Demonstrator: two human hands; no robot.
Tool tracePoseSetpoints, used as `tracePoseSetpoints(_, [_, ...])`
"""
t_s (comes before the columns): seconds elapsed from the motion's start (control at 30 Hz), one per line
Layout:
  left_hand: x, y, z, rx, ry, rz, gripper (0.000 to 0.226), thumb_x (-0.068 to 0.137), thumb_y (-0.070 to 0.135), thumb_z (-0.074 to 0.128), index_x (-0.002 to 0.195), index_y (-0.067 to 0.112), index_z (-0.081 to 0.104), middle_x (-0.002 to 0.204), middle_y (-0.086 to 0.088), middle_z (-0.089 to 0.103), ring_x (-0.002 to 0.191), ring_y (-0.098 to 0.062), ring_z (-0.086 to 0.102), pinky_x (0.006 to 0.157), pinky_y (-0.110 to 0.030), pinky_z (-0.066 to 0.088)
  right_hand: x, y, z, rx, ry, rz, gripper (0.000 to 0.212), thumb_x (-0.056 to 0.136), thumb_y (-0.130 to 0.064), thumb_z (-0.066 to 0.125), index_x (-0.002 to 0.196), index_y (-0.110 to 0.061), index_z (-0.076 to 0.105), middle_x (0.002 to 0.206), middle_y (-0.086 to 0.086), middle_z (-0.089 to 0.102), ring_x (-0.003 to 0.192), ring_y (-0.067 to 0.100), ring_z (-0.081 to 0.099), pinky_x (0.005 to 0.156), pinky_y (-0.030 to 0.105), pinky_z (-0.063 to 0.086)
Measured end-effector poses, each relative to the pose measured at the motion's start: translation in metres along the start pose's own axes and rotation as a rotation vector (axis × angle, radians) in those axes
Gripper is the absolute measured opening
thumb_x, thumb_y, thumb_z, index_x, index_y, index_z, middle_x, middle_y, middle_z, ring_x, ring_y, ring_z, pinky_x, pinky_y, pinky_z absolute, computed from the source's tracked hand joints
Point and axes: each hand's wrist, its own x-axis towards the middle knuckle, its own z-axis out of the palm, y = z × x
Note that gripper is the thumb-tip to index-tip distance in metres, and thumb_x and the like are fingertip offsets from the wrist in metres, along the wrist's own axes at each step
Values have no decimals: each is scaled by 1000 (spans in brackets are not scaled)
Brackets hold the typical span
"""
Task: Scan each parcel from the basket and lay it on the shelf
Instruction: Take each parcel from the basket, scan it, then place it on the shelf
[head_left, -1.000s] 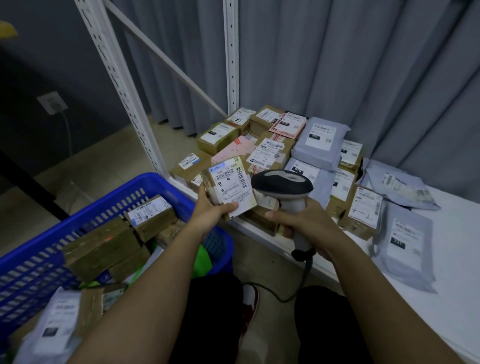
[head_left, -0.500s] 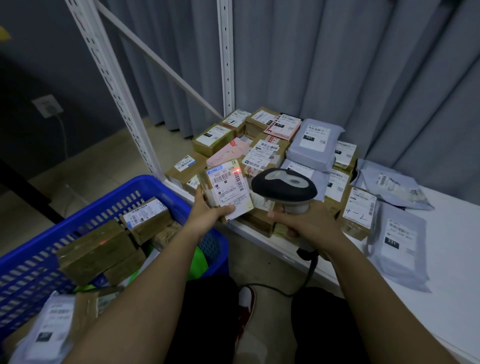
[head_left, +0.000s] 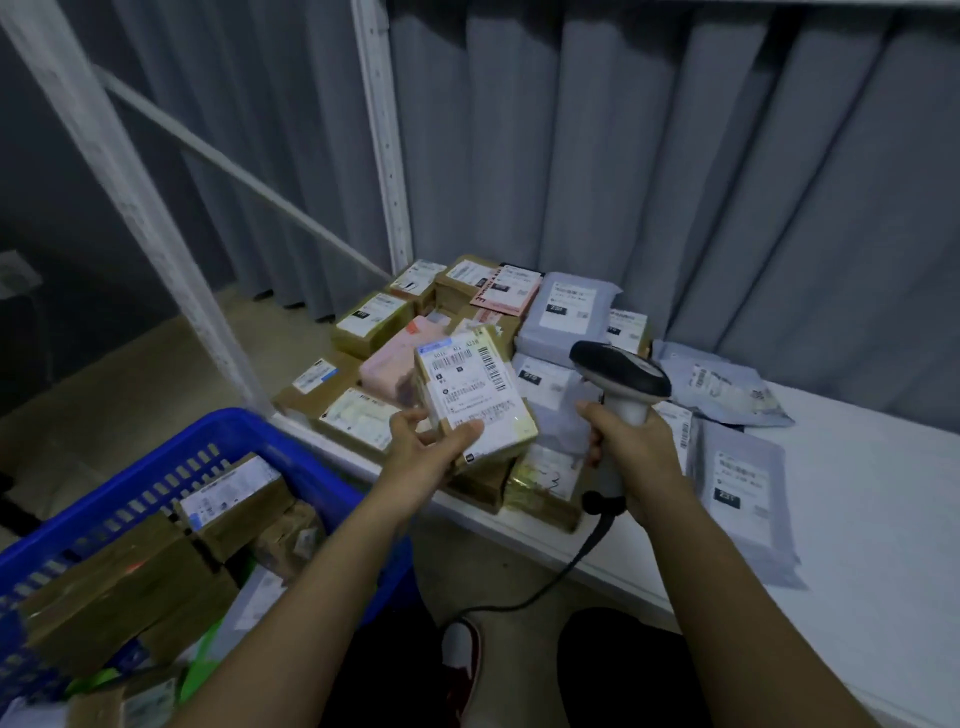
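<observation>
My left hand grips a cardboard parcel, glossy tape over its paper label; beyond it, matt plastic mailers.

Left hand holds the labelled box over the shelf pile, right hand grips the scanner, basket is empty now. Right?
Not quite. The head view shows the blue basket is not empty: several brown cardboard parcels lie in it. The rest stands: the left hand holds the labelled box over the shelf pile, and the right hand grips the scanner.
</observation>
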Motion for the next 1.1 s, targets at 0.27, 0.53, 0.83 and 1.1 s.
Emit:
tracePoseSetpoints(0.27, [28, 13, 126, 158, -222, 54, 57, 90, 33, 64, 134, 22, 29, 126, 1, 50, 106, -14, 52, 87, -30, 44, 14, -6, -87, 210, 325, 36, 14, 85, -15, 71, 91, -7, 62, 64, 5, 57, 50, 15, 50, 51, 26, 44])
tracePoseSetpoints(0.53, [85, 13, 213, 350, -329, 102, 65, 92, 38, 59, 146, 17, 30, 143, -1, 47, 122, -19, 50, 94, -26, 39, 40, 4, -145, 130, 415, 85, 15, 87, -11, 68, 78, -11, 56, 63, 8, 55, 49, 18, 48, 55, 31, 46])
tracePoseSetpoints(0.83, [34, -52, 187, 430, -433, -29, 66, 90, 41, 61, 146, 31, 28, 131, 16, 46, 115, -4, 46, 97, -27, 38, 45, 9, -163, 80, 385, 96, 12, 86, -15, 69, 83, -13, 57, 67, 5, 56, 52, 16, 51, 54, 29, 48])
tracePoseSetpoints(1.1, [14, -99, 182, 922, -327, 194, 65, 94, 26, 52, 148, 9, 19, 139, -17, 46, 116, -29, 54, 95, -44, 48, 31, 17, -140, -13, 264, 129, 19, 86, -16, 67, 73, -11, 55, 57, 6, 53, 50, 18, 49, 62, 34, 45])
